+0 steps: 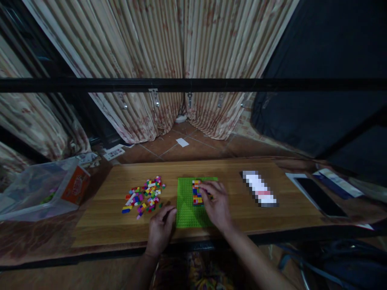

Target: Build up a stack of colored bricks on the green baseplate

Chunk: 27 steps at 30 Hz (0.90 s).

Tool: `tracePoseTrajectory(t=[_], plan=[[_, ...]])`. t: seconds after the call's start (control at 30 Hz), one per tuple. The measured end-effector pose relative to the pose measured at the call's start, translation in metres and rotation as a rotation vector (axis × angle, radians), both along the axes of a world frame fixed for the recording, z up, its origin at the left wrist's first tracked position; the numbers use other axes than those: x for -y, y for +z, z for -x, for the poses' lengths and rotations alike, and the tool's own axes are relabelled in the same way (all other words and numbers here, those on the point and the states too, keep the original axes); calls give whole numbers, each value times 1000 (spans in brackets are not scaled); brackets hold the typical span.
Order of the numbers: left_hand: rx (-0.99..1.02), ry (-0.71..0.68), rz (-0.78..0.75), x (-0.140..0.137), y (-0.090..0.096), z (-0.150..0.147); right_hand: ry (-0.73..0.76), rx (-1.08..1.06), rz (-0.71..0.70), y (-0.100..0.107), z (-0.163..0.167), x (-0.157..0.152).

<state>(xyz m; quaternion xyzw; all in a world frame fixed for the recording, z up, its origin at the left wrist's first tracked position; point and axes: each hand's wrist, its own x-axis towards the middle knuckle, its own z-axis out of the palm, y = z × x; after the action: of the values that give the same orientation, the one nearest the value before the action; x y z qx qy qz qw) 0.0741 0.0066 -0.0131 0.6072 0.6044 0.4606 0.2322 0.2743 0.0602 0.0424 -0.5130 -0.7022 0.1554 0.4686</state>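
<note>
A green studded baseplate (pixel 185 217) lies on the wooden board, with a block of multicoloured toy bricks (pixel 197 196) built on its upper middle. My right hand (pixel 218 203) reaches over the plate from the right. Its thumb and fingers are pinched at the upper part of the block, touching the toy bricks there and hiding the block's right side. My left hand (pixel 161 227) rests on the board beside the plate's left edge, its fingers curled in and thumb against them. Whether anything is inside that curl is hidden. Loose toy bricks (pixel 148 197) lie scattered beyond my left hand.
The wooden board (pixel 105 217) lies on a table. At far left stands a clear plastic box (pixel 36 197) with an orange label. A blurred-out flat object (pixel 259 188) lies to the right, and a dark phone-like slab (pixel 320 197) beyond it. A black bar (pixel 193 85) crosses behind the table.
</note>
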Motion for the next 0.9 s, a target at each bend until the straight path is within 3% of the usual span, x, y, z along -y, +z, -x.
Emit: tracePoseTrajectory(t=[0.17, 0.37, 0.63, 0.9], plan=[[155, -4, 49, -1, -2, 4, 262, 119, 84, -4, 34, 42], [296, -52, 129, -1, 4, 7, 309, 122, 147, -22, 54, 54], [411, -169, 186, 3, 5, 9, 247, 24, 182, -26, 60, 48], [406, -210, 205, 4, 11, 10, 313, 46, 155, -29, 62, 44]])
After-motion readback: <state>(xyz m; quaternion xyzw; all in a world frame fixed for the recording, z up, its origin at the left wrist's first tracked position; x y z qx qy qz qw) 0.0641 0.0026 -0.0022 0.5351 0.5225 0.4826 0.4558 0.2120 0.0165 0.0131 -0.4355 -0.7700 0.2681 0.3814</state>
